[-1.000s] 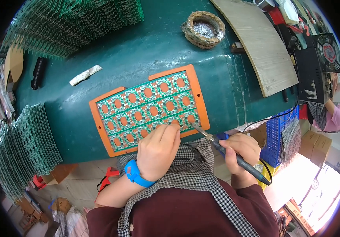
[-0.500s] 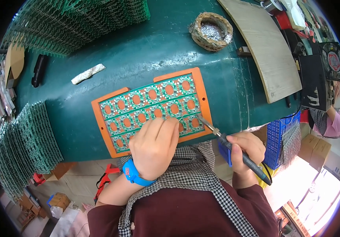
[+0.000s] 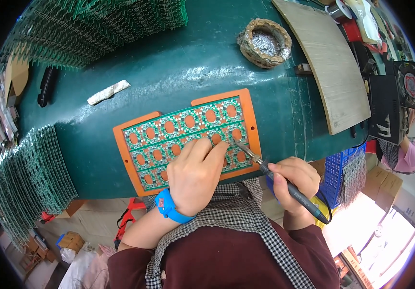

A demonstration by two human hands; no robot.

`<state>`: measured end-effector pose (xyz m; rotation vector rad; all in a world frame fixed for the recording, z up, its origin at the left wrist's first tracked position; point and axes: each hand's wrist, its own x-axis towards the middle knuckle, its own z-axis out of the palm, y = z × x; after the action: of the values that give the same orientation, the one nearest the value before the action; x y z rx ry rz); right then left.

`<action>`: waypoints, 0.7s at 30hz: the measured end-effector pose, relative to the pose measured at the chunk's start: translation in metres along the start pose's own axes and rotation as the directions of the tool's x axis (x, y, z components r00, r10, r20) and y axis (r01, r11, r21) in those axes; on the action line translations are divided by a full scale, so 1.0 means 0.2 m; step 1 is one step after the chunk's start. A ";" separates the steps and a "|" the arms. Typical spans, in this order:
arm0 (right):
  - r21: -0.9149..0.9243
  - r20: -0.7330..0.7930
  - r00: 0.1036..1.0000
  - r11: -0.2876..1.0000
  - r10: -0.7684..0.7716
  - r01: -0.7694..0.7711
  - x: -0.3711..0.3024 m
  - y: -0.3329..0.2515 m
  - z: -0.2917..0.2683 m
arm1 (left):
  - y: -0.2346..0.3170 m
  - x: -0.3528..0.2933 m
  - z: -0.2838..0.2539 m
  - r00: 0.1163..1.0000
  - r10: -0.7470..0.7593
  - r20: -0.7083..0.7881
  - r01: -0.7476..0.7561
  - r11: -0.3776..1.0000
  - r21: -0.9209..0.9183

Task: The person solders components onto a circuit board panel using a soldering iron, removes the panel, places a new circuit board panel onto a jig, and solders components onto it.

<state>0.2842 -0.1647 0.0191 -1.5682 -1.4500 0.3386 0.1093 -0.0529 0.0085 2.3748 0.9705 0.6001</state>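
A green circuit board panel [image 3: 178,118] with rows of oval openings lies in an orange holder frame [image 3: 255,144] on the table before me. My right hand [image 3: 295,182] grips a soldering iron [image 3: 308,204] by its dark handle. The iron's metal tip touches or hovers just over the panel near its right end, between the middle and near rows. My left hand [image 3: 195,171], a blue band [image 3: 170,208] round its wrist, rests over the near rows. Its fingertips are pinched close to the iron's tip, around a thin wire hardly visible now; the hand covers several openings.
Beyond the panel lie a whitish roll [image 3: 108,92] and a crusted round bowl [image 3: 265,43]. Stacks of green boards [image 3: 34,164] stand at left and far left. A wooden board [image 3: 330,67] and a black fan unit [image 3: 385,106] are at right. Another person in pink [image 3: 408,156] is at far right.
The iron's tip has shifted slightly left and away from me across the panel. My left hand has moved a little right, closer to the tip. The whole view has shifted slightly.
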 end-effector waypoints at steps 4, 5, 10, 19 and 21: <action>0.002 -0.035 0.999 1.000 0.009 -0.009 0.03 0.01 -0.02 | -0.01 0.03 -0.03 0.998 -0.027 -0.050 0.029 0.999 0.046; 0.004 -0.089 0.996 1.000 0.020 -0.020 0.04 0.01 -0.02 | -0.02 0.05 -0.04 0.998 -0.029 -0.050 0.031 0.998 0.046; 0.009 -0.045 0.994 0.995 0.102 -0.101 0.11 0.01 0.00 | -0.03 0.13 -0.01 0.992 -0.055 -0.117 0.055 0.998 -0.002; 0.032 -0.005 0.997 0.996 0.083 -0.082 0.16 0.04 0.05 | -0.05 0.15 0.00 0.996 -0.081 -0.040 0.082 0.997 0.011; 0.014 0.001 0.999 0.999 0.039 -0.039 0.16 0.04 0.05 | -0.05 0.16 -0.01 0.997 -0.069 -0.044 0.069 0.998 -0.004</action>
<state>0.2899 -0.1307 0.0196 -1.5872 -1.4162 0.3712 0.1234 -0.0223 0.0099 2.3247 1.0651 0.6294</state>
